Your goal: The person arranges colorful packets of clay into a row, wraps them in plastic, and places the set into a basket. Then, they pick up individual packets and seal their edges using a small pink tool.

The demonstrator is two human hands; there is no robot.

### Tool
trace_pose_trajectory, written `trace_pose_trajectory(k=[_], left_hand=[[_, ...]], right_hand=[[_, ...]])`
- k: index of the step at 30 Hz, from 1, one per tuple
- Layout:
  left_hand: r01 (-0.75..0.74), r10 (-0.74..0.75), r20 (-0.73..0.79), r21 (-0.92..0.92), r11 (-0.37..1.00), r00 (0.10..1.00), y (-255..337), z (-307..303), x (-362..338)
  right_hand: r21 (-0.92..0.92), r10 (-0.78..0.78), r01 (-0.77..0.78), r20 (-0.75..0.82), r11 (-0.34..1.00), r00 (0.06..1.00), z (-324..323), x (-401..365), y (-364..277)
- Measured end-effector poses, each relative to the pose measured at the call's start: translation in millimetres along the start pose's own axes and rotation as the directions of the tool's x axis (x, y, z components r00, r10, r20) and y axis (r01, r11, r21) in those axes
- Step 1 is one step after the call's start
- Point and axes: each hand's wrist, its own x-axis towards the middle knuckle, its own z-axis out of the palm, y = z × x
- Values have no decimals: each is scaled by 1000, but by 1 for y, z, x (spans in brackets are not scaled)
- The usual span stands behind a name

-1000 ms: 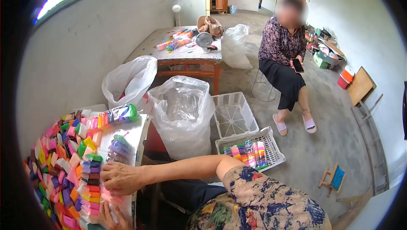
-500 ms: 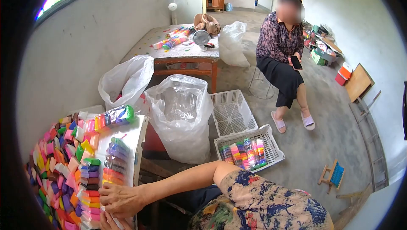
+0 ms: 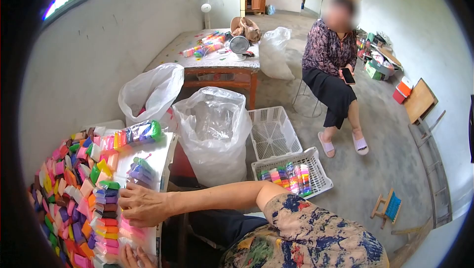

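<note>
My right hand (image 3: 143, 206) reaches in from the right, its fingers bent round the upper part of a row of small coloured packets (image 3: 140, 173). Purple packets show above it, pink ones (image 3: 131, 231) below. At the bottom edge my left hand (image 3: 134, 258) is partly in view, its fingers bent against the row's lower, pale end. A second row of stacked packets (image 3: 109, 218) lies just left of my hands. Beyond it spreads a big pile of loose coloured packets (image 3: 69, 204). A clear bag of coloured packets (image 3: 133, 135) lies across the top of the white board (image 3: 157, 157).
Translucent sacks (image 3: 212, 139) stand beyond the board. Two white crates (image 3: 323, 172) sit on the floor, the nearer holding filled packs. A seated person (image 3: 328, 56) holds a phone. Farther back is a table (image 3: 173, 46) with fans nearby. A small blue-topped stool (image 3: 392, 208) is at right.
My right hand has moved a little up along the row and now covers its middle packets. Pink packets show below it. My left hand has shifted slightly. The whole view has shifted slightly.
</note>
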Motion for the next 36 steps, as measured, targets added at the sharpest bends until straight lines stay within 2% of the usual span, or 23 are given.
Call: trace_pose_trajectory(k=[2, 3, 6, 8, 9, 12, 15, 18, 21, 24, 27, 30, 33, 36], left_hand=[[128, -126, 30, -103, 986, 992, 1, 0, -1], [192, -187, 49, -154, 969, 981, 3, -1, -2], [196, -190, 50, -186, 963, 981, 11, -5, 3], [76, -77, 6, -161, 984, 997, 2, -3, 1], [16, -19, -16, -146, 989, 1000, 0, -2, 1], [-43, 37, -45, -143, 989, 998, 1, -1, 2], [22, -27, -34, -145, 989, 999, 4, 0, 1], [-4, 1, -30, -106, 994, 1000, 5, -1, 3], [-2, -2, -34, -105, 994, 999, 2, 1, 0], [114, -116, 2, -166, 979, 993, 1, 4, -5], [-61, 60, -34, -28, 998, 998, -5, 3, -4], [-6, 3, -28, -101, 995, 1000, -10, 7, -8], [148, -137, 72, -175, 973, 988, -44, 30, -31], [171, -159, 78, -171, 970, 984, -44, 31, -31]], right_hand=[[-59, -9, 10, 12, 998, 1000, -2, 6, -8], [-24, -15, 15, -1, 1000, 1000, -1, 11, -15], [111, -24, 25, -8, 994, 1000, 15, 14, -40], [241, -23, 15, 29, 971, 999, 33, 11, -52], [227, -15, 10, 20, 974, 1000, 36, 11, -55], [223, 1, -16, 65, 975, 998, 42, 7, -53], [268, -35, 28, 22, 963, 999, 39, 5, -46], [291, -72, 63, 21, 955, 997, 32, 4, -38], [262, -104, 89, 45, 961, 994, 21, 5, -34], [167, -92, 87, 24, 982, 995, 14, 4, -25], [147, -89, 86, 11, 985, 996, 4, 0, 0], [108, -52, 49, 25, 993, 998, -17, -5, 19], [-33, 26, -24, 67, 999, 997, -31, -8, 44], [-125, 71, -65, 48, 990, 996, -42, -13, 64]])
